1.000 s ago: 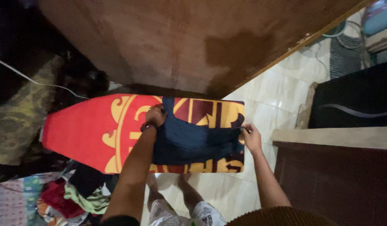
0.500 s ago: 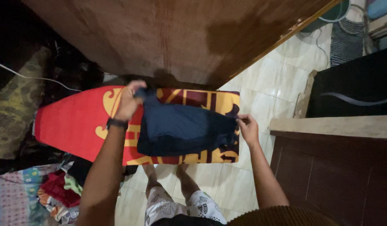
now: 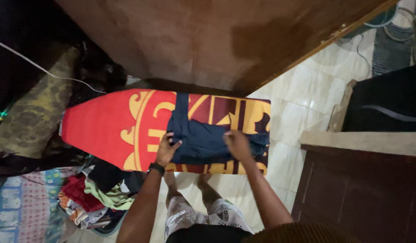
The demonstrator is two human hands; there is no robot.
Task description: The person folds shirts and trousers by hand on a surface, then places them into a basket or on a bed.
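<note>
A dark navy garment (image 3: 203,137) lies partly folded on a red and yellow patterned ironing board (image 3: 104,126). One narrow strip of the cloth runs up toward the board's far edge. My left hand (image 3: 167,148) rests on the garment's left edge, fingers spread over the cloth, a dark band on the wrist. Flat on the middle of the garment lies my right hand (image 3: 237,144), pressing it down. Neither hand visibly pinches the cloth.
A brown wooden door (image 3: 208,40) stands just behind the board. A pile of mixed clothes (image 3: 91,193) sits on the floor at the lower left. A dark wooden cabinet (image 3: 365,189) is at the right, and a white cable (image 3: 41,69) crosses the left.
My left hand has come down from the board's far edge to the garment's near left edge. My right hand let go of the right end and moved onto the middle. The garment is more folded.
</note>
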